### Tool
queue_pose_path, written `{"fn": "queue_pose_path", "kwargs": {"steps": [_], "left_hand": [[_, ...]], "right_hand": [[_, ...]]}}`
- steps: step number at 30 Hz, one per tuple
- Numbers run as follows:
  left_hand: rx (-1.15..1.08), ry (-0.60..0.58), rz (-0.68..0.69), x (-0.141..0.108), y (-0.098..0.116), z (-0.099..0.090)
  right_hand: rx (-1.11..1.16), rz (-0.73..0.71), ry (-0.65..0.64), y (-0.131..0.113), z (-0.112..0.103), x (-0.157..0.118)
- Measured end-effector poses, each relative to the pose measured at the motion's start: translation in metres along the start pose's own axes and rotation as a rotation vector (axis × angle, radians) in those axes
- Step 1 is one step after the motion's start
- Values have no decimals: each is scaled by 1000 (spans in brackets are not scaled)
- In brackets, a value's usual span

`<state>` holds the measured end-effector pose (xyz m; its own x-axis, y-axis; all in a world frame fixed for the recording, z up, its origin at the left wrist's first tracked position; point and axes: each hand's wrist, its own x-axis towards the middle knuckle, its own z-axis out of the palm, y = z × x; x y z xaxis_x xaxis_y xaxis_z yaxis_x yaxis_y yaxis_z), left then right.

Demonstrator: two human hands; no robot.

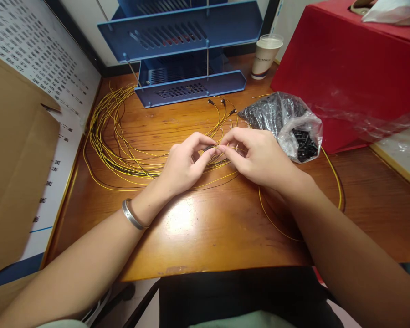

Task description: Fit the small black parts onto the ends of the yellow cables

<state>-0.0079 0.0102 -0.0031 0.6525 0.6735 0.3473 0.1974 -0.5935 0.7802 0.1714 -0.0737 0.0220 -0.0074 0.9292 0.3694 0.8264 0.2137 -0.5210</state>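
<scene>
Above the middle of the wooden table, my two hands meet at the fingertips. My left hand (186, 161) is closed in a pinch on a small black connector (209, 148). Thumb and forefinger of my right hand (261, 152) pinch a thin yellow wire against it; the exact joint is hidden by the fingertips. A loose coil of yellow and black wires (104, 132) lies to the left and passes under both hands. Just beyond them, several wire ends carry black connectors (223, 103). Beside my right hand rests a clear plastic bag (280, 111) full of small black parts.
At the back stands a blue tiered tray (191, 89), with a paper cup (265, 57) to its right. A red box (348, 73) fills the right rear. Cardboard (17, 159) leans at the left. The wooden table's (205, 255) front edge is near my body.
</scene>
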Motion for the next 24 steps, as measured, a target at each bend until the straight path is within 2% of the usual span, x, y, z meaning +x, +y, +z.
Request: {"fn": "queue_pose_path", "kwargs": {"steps": [6,14,21,24], "left_hand": [[13,21,-15,1,0,0],[0,-41,-2,-1,3,0],[56,25,2,0,0,-1],[39,11,-3,1,0,-1]], "right_hand": [[-17,12,24,2,-2,1],[33,-4,21,0,1,0],[28,5,31,1,2,0],[26,3,56,2,1,0]]}}
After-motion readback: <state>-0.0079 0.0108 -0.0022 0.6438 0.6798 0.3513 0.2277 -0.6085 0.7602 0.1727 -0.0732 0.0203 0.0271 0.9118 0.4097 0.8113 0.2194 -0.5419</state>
